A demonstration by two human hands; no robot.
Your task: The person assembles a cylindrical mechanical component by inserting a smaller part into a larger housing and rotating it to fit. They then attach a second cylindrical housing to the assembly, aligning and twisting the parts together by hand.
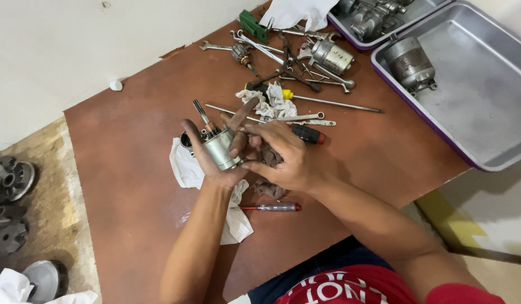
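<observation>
My left hand (pixel 207 160) cradles a small silver cylindrical motor part (pixel 222 149) with a metal shaft (pixel 201 111) sticking up from its top. My right hand (pixel 283 157) is against the cylinder's right side, fingers curled around it and a dirty rag (pixel 267 187) under the palm. Both hands hover over a brown board (pixel 131 186) on the floor. A white cloth (pixel 184 166) lies under the left hand. A small red-handled screwdriver (pixel 274 207) rests just below my wrists.
Wrenches, pliers and screwdrivers (pixel 288 62) lie scattered at the board's far side with another motor housing (pixel 331 56). A metal tray (pixel 485 101) at right holds a cylindrical part (pixel 409 63). Engine parts (pixel 10 180) sit at the left on the floor.
</observation>
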